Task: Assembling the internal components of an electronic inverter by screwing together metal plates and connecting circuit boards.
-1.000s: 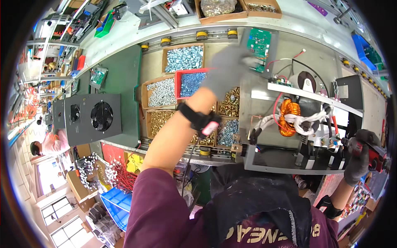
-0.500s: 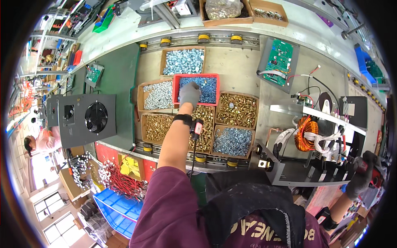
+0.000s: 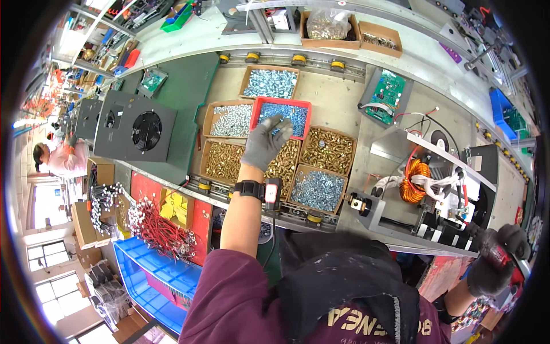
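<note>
My left hand (image 3: 264,142), in a grey glove, hovers over the near left corner of a red bin (image 3: 310,120) filled with small blue-grey fasteners. Its fingers are curled together, and whatever lies in them is too small to make out. At the far right, my right hand (image 3: 491,269) in a dark glove is closed around a red and black power screwdriver (image 3: 504,256). That tool is beside an open grey chassis (image 3: 395,234), which carries a copper-wound coil (image 3: 416,180) and thick white cables.
Cardboard boxes of silver screws (image 3: 232,120), brass-coloured screws (image 3: 327,150) and grey nuts (image 3: 318,188) surround the red bin. A green circuit board (image 3: 387,92) lies behind the chassis. To the left stands a grey case with a fan (image 3: 134,126). A blue crate (image 3: 129,266) sits lower left.
My left hand has lifted out of the red bin and drawn back toward me, fingers now turned up and curled. My right hand still grips the screwdriver, slightly lower in view. The whole view has shifted.
</note>
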{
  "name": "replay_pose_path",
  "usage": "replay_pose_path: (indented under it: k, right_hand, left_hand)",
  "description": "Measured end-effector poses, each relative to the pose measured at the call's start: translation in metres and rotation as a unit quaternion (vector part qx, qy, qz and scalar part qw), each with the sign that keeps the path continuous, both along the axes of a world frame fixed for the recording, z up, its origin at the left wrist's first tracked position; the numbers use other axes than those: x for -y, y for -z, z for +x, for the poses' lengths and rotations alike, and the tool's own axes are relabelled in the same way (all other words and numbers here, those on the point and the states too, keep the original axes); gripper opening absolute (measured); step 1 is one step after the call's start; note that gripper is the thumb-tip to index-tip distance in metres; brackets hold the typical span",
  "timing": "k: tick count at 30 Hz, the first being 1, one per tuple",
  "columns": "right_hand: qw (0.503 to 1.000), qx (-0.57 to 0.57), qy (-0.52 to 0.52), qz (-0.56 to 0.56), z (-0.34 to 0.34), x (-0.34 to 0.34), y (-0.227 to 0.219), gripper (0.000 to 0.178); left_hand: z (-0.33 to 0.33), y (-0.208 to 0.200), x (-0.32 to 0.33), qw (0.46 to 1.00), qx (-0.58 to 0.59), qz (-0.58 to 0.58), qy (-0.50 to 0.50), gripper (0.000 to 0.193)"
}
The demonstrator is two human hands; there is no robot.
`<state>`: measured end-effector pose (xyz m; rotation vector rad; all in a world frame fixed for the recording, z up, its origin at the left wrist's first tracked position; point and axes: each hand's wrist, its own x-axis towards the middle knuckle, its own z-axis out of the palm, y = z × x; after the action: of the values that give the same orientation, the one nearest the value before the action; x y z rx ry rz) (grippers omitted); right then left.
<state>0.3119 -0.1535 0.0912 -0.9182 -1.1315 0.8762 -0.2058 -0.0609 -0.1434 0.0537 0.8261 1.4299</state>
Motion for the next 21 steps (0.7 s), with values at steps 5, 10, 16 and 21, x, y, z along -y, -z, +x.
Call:
replay_pose_path:
  k: [5,10,16,21]
  right_hand:
    - [0.986,0.024,-0.124,0.111,-0.079,-0.032,-0.011,0.038]
    - [0.961,-0.061,-0.219,0.16,-0.152,-0.04,-0.015,0.034]
    - [0.939,-0.071,-0.283,0.183,-0.214,-0.022,-0.02,0.03]
    - [0.914,-0.061,-0.365,0.166,-0.262,-0.009,-0.018,0.032]
  left_hand:
    - [0.053,-0.068,0.035,0.996,-0.073,0.037,0.025,0.033]
    - [0.129,-0.147,0.085,0.995,-0.055,0.068,0.052,0.029]
    - [0.137,-0.153,0.136,0.987,0.013,0.1,0.121,0.033]
    - [0.109,-0.162,0.162,0.994,-0.003,0.074,0.086,0.032]
